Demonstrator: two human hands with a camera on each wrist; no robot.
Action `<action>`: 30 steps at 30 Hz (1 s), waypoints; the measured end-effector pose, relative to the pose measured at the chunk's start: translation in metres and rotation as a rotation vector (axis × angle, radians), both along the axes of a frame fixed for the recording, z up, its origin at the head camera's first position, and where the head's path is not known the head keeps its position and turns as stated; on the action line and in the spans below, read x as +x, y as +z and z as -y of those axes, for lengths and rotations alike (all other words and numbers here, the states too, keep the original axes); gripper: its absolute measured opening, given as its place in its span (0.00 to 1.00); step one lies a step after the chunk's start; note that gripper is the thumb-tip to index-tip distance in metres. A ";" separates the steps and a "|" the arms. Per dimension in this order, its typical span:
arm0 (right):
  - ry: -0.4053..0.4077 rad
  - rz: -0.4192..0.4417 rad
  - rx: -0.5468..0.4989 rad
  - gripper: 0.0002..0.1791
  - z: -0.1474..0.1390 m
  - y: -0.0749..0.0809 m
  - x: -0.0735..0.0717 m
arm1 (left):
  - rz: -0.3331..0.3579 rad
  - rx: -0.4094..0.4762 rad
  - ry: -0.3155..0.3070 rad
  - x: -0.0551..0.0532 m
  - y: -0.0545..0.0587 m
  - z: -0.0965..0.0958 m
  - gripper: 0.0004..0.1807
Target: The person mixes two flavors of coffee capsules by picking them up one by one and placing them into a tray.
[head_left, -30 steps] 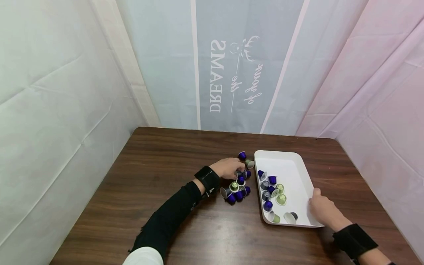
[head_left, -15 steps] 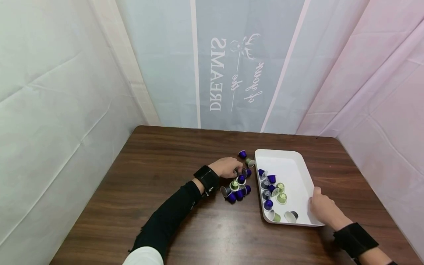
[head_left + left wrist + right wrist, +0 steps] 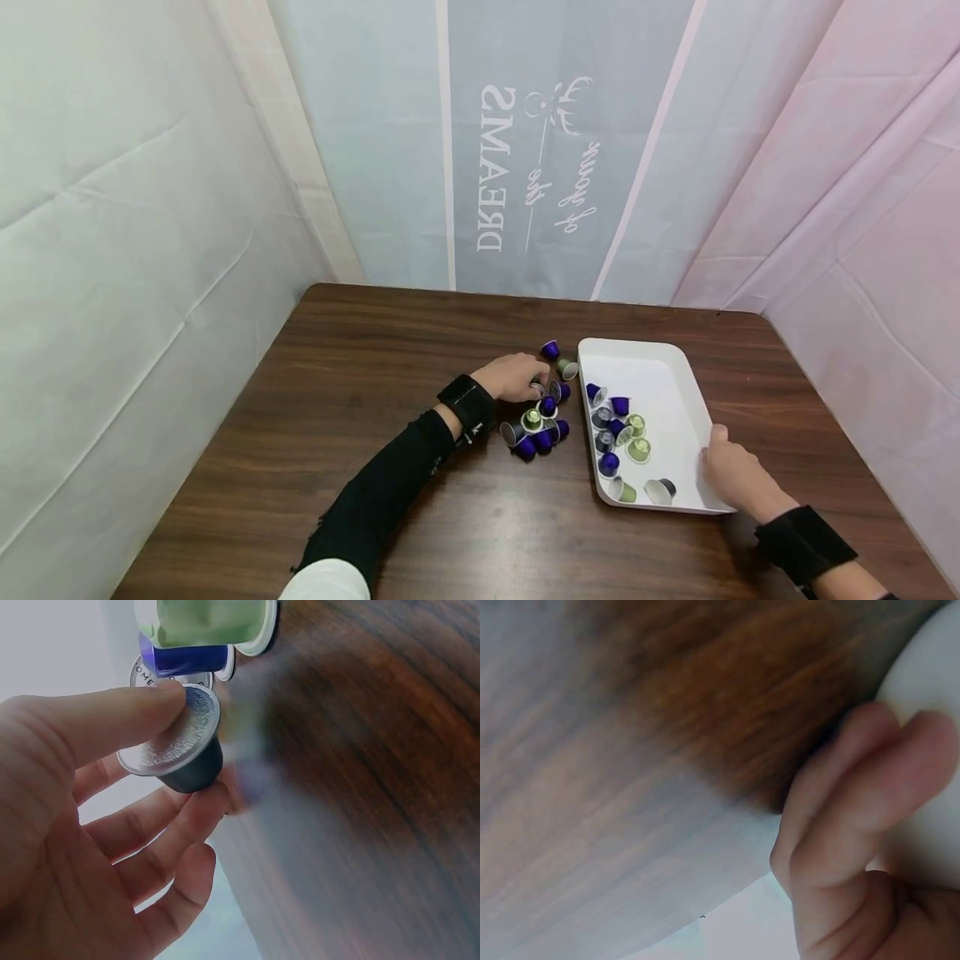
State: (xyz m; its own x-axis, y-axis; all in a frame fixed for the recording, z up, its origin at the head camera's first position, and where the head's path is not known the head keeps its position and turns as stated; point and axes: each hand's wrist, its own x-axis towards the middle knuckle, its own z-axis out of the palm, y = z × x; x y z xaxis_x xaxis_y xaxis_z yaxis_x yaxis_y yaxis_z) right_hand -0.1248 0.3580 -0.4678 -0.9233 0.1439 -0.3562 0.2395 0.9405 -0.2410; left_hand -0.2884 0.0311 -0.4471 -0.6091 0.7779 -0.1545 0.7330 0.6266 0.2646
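Note:
My left hand [image 3: 516, 377] pinches a dark grey coffee capsule [image 3: 193, 763] between thumb and fingers, its silver foil lid under the thumb. A green capsule [image 3: 210, 621] and a blue one [image 3: 187, 658] lie just beyond it in the left wrist view. In the head view, a loose pile with blue capsules [image 3: 543, 440], a green capsule [image 3: 532, 419] and a grey capsule [image 3: 512, 432] sits below that hand. My right hand [image 3: 738, 473] grips the right rim of a white tray [image 3: 667, 367]; in the right wrist view its fingers curl at the tray wall [image 3: 937, 667].
Inside the tray, several blue, grey and green capsules [image 3: 639, 451] gather toward the left and front. Another blue capsule [image 3: 551, 349] and a green one [image 3: 567, 368] lie by the tray's left edge. Fabric hangings [image 3: 555, 275] stand behind the brown wooden table [image 3: 390, 350].
My left hand has drawn very slightly away from the blue capsule beside it, with the grey capsule between its fingers. The right hand and tray stay in place.

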 end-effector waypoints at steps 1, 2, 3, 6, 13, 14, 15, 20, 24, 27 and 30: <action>0.007 -0.005 0.000 0.21 0.000 -0.001 0.000 | -0.003 0.004 0.002 0.000 0.001 0.000 0.05; 0.011 -0.009 -0.001 0.21 0.000 -0.001 0.001 | -0.006 0.006 0.003 0.000 0.001 0.000 0.05; 0.013 -0.010 0.000 0.21 0.000 -0.001 0.001 | -0.010 0.008 0.002 0.000 0.002 0.000 0.05; 0.009 -0.006 0.002 0.21 -0.001 -0.002 0.000 | -0.027 0.023 0.002 0.001 0.005 -0.001 0.05; -0.009 0.003 0.004 0.21 -0.001 -0.002 -0.002 | -0.067 0.073 -0.024 0.007 0.014 -0.010 0.07; -0.009 0.003 0.003 0.20 -0.001 -0.002 -0.001 | -0.069 0.077 -0.031 0.007 0.014 -0.012 0.07; -0.010 0.004 0.004 0.20 -0.001 -0.002 -0.001 | -0.070 0.080 -0.037 0.009 0.015 -0.015 0.08; -0.006 0.008 0.004 0.20 -0.002 -0.001 -0.001 | -0.079 0.081 -0.064 0.013 0.017 -0.026 0.10; 0.002 0.000 0.004 0.20 -0.002 0.000 0.000 | -0.094 0.084 -0.089 0.016 0.019 -0.035 0.09; 0.009 -0.007 0.001 0.20 -0.001 0.000 0.000 | -0.109 0.089 -0.104 0.018 0.022 -0.041 0.08; 0.010 -0.009 0.002 0.20 -0.001 0.000 0.000 | -0.124 0.089 -0.117 0.020 0.026 -0.047 0.09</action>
State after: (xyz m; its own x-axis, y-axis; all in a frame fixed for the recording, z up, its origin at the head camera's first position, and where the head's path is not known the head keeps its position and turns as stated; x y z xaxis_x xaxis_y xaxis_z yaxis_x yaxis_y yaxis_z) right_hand -0.1245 0.3591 -0.4676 -0.9277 0.1356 -0.3478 0.2282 0.9433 -0.2409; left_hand -0.2679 0.0784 -0.4215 -0.5235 0.8519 -0.0111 0.8301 0.5130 0.2187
